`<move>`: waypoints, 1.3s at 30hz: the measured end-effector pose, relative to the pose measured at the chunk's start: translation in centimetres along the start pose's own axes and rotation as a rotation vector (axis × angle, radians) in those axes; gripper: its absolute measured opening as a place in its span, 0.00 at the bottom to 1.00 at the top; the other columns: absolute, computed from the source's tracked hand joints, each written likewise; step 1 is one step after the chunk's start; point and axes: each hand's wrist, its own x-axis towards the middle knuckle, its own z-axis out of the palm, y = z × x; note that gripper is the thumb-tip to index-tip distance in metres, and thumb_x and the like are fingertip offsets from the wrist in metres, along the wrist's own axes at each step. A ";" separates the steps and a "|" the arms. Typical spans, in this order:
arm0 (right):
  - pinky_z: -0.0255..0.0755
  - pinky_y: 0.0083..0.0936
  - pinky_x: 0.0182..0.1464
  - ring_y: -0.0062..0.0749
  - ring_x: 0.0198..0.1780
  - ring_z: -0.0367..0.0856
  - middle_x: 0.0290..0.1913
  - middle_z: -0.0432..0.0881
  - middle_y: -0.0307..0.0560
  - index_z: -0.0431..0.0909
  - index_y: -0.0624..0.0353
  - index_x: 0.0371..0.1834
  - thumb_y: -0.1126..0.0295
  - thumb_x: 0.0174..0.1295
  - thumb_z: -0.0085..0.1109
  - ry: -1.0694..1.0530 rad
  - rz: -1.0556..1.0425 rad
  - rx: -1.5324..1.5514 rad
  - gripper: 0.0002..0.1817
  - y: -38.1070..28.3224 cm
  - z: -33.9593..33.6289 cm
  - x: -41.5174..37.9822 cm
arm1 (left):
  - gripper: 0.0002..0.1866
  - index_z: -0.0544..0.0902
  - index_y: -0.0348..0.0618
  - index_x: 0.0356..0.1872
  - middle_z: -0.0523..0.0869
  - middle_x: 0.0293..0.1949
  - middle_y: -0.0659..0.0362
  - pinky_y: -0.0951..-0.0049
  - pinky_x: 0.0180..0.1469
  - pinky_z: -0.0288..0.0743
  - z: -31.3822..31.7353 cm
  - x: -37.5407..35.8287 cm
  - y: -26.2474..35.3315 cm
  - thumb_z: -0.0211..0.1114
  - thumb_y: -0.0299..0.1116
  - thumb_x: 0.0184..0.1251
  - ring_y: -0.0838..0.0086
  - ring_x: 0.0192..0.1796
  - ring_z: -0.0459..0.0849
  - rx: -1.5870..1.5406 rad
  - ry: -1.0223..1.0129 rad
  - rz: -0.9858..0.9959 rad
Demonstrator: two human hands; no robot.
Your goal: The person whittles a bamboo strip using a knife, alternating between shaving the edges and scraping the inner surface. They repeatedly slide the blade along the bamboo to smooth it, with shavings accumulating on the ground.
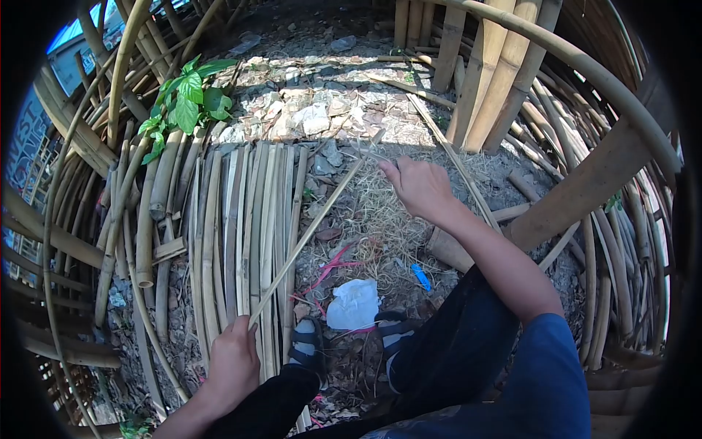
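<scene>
My left hand [234,357], low and left of centre, is closed round the near end of a thin bamboo strip [307,235]. The strip slants away from me, up and to the right. At its far end my right hand [420,186] is closed round a knife, whose blade [371,152] points left and overlaps the strip's tip in this view; the fingers hide the handle. Left of the held strip, a row of split bamboo strips [241,212] lies side by side on the ground.
White paper [352,304] lies between my sandalled feet [306,350], near pink string [329,267] and a blue object [420,276]. Shavings [384,219] cover the ground ahead. Bamboo poles [157,183] and a leafy plant [189,102] stand left; thick bamboo posts [501,73] rise right.
</scene>
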 end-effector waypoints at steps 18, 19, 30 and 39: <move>0.69 0.44 0.30 0.42 0.20 0.70 0.16 0.72 0.54 0.72 0.64 0.21 0.41 0.74 0.41 -0.214 0.242 0.649 0.36 1.6 3.5 1.1 | 0.06 0.72 0.29 0.34 0.77 0.25 0.34 0.48 0.30 0.69 0.3 0.3 -0.4 0.53 0.22 0.72 0.36 0.29 0.79 0.009 0.024 0.007; 0.67 0.43 0.30 0.39 0.20 0.67 0.15 0.70 0.52 0.71 0.64 0.19 0.41 0.75 0.41 -0.239 0.257 0.701 0.36 1.1 3.8 0.8 | 0.06 0.72 0.29 0.34 0.77 0.24 0.34 0.48 0.30 0.69 0.4 0.3 -0.5 0.53 0.22 0.73 0.36 0.29 0.79 -0.001 0.017 0.007; 0.71 0.40 0.16 0.46 0.12 0.77 0.13 0.77 0.52 0.74 0.61 0.23 0.45 0.69 0.53 0.072 -0.523 0.105 0.28 -5.5 2.1 -5.1 | 0.08 0.71 0.30 0.32 0.76 0.21 0.36 0.50 0.27 0.68 0.2 0.6 0.2 0.54 0.23 0.73 0.39 0.26 0.79 -0.030 0.026 -0.011; 0.75 0.50 0.31 0.58 0.30 0.85 0.25 0.83 0.62 0.79 0.65 0.30 0.40 0.73 0.41 0.143 0.284 -0.095 0.35 5.8 -0.2 4.3 | 0.08 0.72 0.29 0.33 0.75 0.18 0.39 0.51 0.25 0.67 -0.3 -0.2 -0.2 0.54 0.23 0.73 0.40 0.23 0.78 -0.057 0.004 -0.063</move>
